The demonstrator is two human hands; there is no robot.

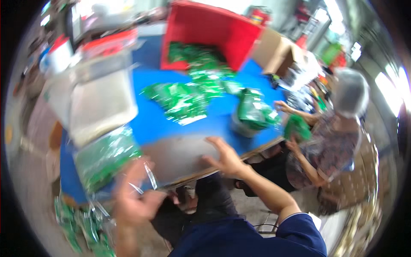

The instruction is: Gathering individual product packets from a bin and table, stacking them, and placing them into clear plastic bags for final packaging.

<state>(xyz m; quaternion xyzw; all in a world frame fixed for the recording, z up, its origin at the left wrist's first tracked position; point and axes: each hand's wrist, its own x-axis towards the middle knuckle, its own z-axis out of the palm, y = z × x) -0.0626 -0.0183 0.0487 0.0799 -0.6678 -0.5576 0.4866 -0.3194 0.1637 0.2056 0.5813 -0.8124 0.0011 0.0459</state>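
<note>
My left hand (136,192) is blurred by motion at the near left edge of the table, thumb apart from the fingers. It is beside a clear plastic bag (107,156) filled with green packets, and loose clear film glints by its fingertips; whether it touches the film I cannot tell. Over the grey mat (180,156) my right hand (227,158) has its fingers spread and holds nothing. Beyond the mat, shiny green packets (184,100) lie in a loose heap. A round tub (244,127) with more green packets stands to the right.
A red bin (214,28) on its side spills green packets onto the blue table (147,124). A pale plastic tray (102,103) stands at the left. At the right sits a co-worker (329,145) in a hair cover, holding a green packet. Green packaging (85,227) lies low on the left.
</note>
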